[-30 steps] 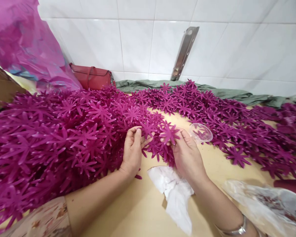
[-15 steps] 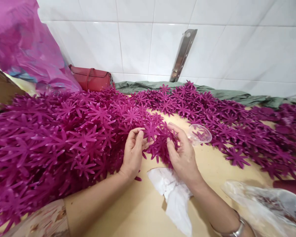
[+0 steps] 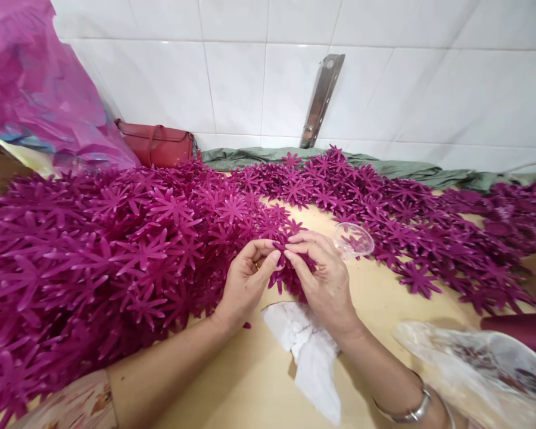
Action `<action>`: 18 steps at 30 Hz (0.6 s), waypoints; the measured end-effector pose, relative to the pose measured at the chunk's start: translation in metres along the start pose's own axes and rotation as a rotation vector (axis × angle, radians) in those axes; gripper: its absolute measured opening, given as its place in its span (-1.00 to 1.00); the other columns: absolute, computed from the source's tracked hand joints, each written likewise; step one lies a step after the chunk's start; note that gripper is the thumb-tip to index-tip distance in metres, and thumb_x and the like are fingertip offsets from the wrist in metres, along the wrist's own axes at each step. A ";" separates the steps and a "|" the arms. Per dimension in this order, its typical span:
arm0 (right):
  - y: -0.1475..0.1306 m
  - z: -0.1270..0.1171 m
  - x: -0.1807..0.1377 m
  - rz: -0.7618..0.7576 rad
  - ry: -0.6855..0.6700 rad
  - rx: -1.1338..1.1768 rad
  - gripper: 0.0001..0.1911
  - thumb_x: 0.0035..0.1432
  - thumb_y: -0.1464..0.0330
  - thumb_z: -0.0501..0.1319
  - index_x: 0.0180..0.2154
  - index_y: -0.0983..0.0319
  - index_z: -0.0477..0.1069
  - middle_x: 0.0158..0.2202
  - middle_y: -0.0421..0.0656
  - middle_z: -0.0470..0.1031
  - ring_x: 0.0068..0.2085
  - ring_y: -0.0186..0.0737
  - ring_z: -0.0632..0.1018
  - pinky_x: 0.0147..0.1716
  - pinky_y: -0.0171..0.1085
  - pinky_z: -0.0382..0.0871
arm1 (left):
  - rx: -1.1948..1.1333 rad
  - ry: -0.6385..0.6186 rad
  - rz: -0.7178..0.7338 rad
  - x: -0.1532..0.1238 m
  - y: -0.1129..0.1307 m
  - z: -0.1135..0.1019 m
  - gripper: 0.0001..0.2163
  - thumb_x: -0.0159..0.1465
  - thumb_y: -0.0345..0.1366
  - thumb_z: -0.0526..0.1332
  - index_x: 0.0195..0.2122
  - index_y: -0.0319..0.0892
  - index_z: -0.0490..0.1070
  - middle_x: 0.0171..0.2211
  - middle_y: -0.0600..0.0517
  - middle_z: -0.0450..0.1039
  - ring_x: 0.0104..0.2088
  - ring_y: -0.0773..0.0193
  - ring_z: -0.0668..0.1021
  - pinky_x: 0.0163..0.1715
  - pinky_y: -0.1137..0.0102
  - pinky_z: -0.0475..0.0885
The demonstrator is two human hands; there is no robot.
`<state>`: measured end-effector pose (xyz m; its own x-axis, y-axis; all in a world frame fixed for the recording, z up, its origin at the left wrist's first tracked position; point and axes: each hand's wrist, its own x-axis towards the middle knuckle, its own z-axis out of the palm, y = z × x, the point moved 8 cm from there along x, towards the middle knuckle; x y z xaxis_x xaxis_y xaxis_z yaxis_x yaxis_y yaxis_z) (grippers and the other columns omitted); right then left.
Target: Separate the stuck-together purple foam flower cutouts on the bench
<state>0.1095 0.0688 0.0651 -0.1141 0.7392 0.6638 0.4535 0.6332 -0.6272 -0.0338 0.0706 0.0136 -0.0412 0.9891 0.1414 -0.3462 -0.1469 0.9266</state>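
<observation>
A big heap of magenta star-shaped flower pieces (image 3: 116, 250) covers the left and back of the tan table (image 3: 250, 375). My left hand (image 3: 245, 283) and my right hand (image 3: 324, 277) meet at the heap's near edge. Both pinch the same small bunch of flower pieces (image 3: 286, 271) between thumbs and fingertips, fingers curled. A shallow clear plastic dish (image 3: 354, 241) with a few pieces in it lies just right of my right hand.
A crumpled white cloth (image 3: 310, 351) lies under my right wrist. A clear plastic bag (image 3: 477, 369) and a dark red cone (image 3: 524, 330) sit at the right. A red handbag (image 3: 154, 144), pink bag (image 3: 40, 89), green cloth (image 3: 397, 170) and metal bracket (image 3: 319, 101) line the tiled wall.
My right hand let a single flower piece drop back and moved left to meet my left hand. Both now pinch together at the heap's edge. The camera view shifted slightly right.
</observation>
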 end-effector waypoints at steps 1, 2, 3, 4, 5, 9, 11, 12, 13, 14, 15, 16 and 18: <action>0.000 0.001 0.000 0.001 -0.010 0.018 -0.89 0.34 0.40 0.25 -0.24 0.10 0.54 -0.13 -0.11 0.59 0.00 -0.08 0.55 0.11 0.02 0.40 | 0.010 0.004 0.009 0.000 0.001 -0.001 -0.71 0.23 -0.12 0.43 -0.17 -0.17 0.47 -0.30 0.07 0.51 -0.29 0.39 0.53 -0.17 0.49 0.49; 0.001 0.002 0.000 0.006 -0.020 0.035 -0.89 0.34 0.40 0.25 -0.25 0.10 0.54 -0.14 -0.12 0.59 -0.01 -0.08 0.56 0.10 0.01 0.41 | 0.020 0.009 0.016 0.000 0.001 -0.001 -0.72 0.24 -0.12 0.43 -0.18 -0.18 0.47 -0.30 0.08 0.50 -0.30 0.39 0.51 -0.18 0.49 0.47; 0.002 0.002 0.000 0.017 -0.029 0.055 -0.89 0.35 0.39 0.24 -0.25 0.10 0.53 -0.15 -0.12 0.60 -0.03 -0.09 0.56 0.09 0.00 0.41 | 0.029 0.012 0.019 0.000 0.002 -0.002 -0.73 0.24 -0.12 0.42 -0.18 -0.18 0.47 -0.31 0.08 0.49 -0.31 0.39 0.50 -0.18 0.49 0.45; 0.003 0.003 0.000 0.033 -0.035 0.077 -0.89 0.35 0.39 0.24 -0.26 0.11 0.53 -0.16 -0.13 0.60 -0.04 -0.10 0.57 0.07 -0.02 0.42 | 0.037 0.016 0.020 0.000 0.002 -0.003 -0.73 0.25 -0.12 0.41 -0.19 -0.18 0.47 -0.33 0.08 0.48 -0.32 0.40 0.49 -0.19 0.49 0.44; 0.005 0.004 -0.001 0.056 -0.041 0.103 -0.89 0.35 0.38 0.24 -0.26 0.11 0.53 -0.18 -0.14 0.60 -0.06 -0.10 0.57 0.05 -0.04 0.43 | 0.045 0.020 0.019 0.000 0.002 -0.003 -0.74 0.25 -0.12 0.41 -0.20 -0.18 0.46 -0.34 0.09 0.46 -0.32 0.40 0.47 -0.20 0.49 0.43; 0.016 0.008 -0.003 0.201 -0.054 0.238 -0.90 0.34 0.33 0.26 -0.28 0.13 0.52 -0.20 -0.15 0.59 -0.12 -0.15 0.57 -0.01 -0.14 0.43 | 0.065 0.039 0.022 0.001 0.002 -0.006 -0.76 0.26 -0.13 0.39 -0.22 -0.17 0.45 -0.33 0.09 0.44 -0.31 0.39 0.45 -0.21 0.49 0.41; 0.023 0.010 -0.005 0.306 -0.051 0.313 -0.90 0.32 0.29 0.27 -0.27 0.15 0.51 -0.25 -0.18 0.56 -0.20 -0.19 0.54 -0.10 -0.19 0.42 | 0.048 0.069 0.020 0.001 0.000 -0.011 -0.78 0.28 -0.14 0.37 -0.21 -0.16 0.45 -0.31 0.09 0.43 -0.31 0.40 0.45 -0.22 0.51 0.40; 0.028 0.010 -0.006 0.361 -0.041 0.352 -0.88 0.32 0.27 0.28 -0.28 0.15 0.50 -0.30 -0.21 0.53 -0.25 -0.22 0.52 -0.16 -0.22 0.42 | 0.026 0.094 0.014 0.002 -0.003 -0.014 -0.79 0.29 -0.14 0.36 -0.20 -0.14 0.44 -0.30 0.10 0.42 -0.31 0.40 0.45 -0.23 0.51 0.41; 0.032 0.011 -0.007 0.411 -0.026 0.391 -0.86 0.31 0.24 0.28 -0.28 0.15 0.48 -0.34 -0.23 0.49 -0.31 -0.24 0.48 -0.23 -0.25 0.40 | 0.000 0.127 0.006 0.002 -0.006 -0.018 -0.79 0.30 -0.14 0.35 -0.20 -0.13 0.42 -0.28 0.10 0.42 -0.31 0.40 0.45 -0.24 0.51 0.41; 0.035 0.010 -0.008 0.449 -0.008 0.428 -0.84 0.30 0.22 0.29 -0.29 0.16 0.46 -0.38 -0.25 0.45 -0.35 -0.26 0.45 -0.29 -0.27 0.38 | -0.026 0.164 0.001 0.002 -0.008 -0.022 -0.79 0.30 -0.13 0.34 -0.19 -0.12 0.41 -0.28 0.11 0.41 -0.31 0.41 0.46 -0.25 0.51 0.43; 0.038 0.011 -0.009 0.475 0.008 0.460 -0.81 0.29 0.20 0.30 -0.30 0.15 0.44 -0.41 -0.26 0.42 -0.38 -0.27 0.42 -0.34 -0.29 0.36 | -0.048 0.198 -0.003 0.003 -0.011 -0.025 -0.78 0.29 -0.12 0.34 -0.19 -0.11 0.39 -0.27 0.11 0.40 -0.31 0.40 0.47 -0.25 0.50 0.44; 0.040 0.011 -0.009 0.495 0.016 0.488 -0.80 0.28 0.18 0.30 -0.29 0.15 0.43 -0.42 -0.27 0.42 -0.40 -0.28 0.41 -0.36 -0.30 0.35 | -0.058 0.226 -0.004 0.003 -0.013 -0.028 -0.76 0.29 -0.11 0.35 -0.18 -0.10 0.38 -0.26 0.12 0.40 -0.30 0.40 0.48 -0.24 0.49 0.46; 0.044 0.015 -0.011 0.529 0.018 0.540 -0.78 0.29 0.13 0.28 -0.22 0.14 0.43 -0.40 -0.26 0.46 -0.39 -0.27 0.44 -0.37 -0.30 0.38 | -0.051 0.261 0.004 0.003 -0.014 -0.031 -0.74 0.28 -0.09 0.35 -0.17 -0.10 0.38 -0.26 0.12 0.40 -0.30 0.40 0.48 -0.22 0.49 0.49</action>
<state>0.1175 0.0921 0.0238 0.0154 0.9748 0.2224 -0.0530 0.2229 -0.9734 -0.0579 0.0758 -0.0097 -0.2807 0.9588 0.0446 -0.3916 -0.1568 0.9067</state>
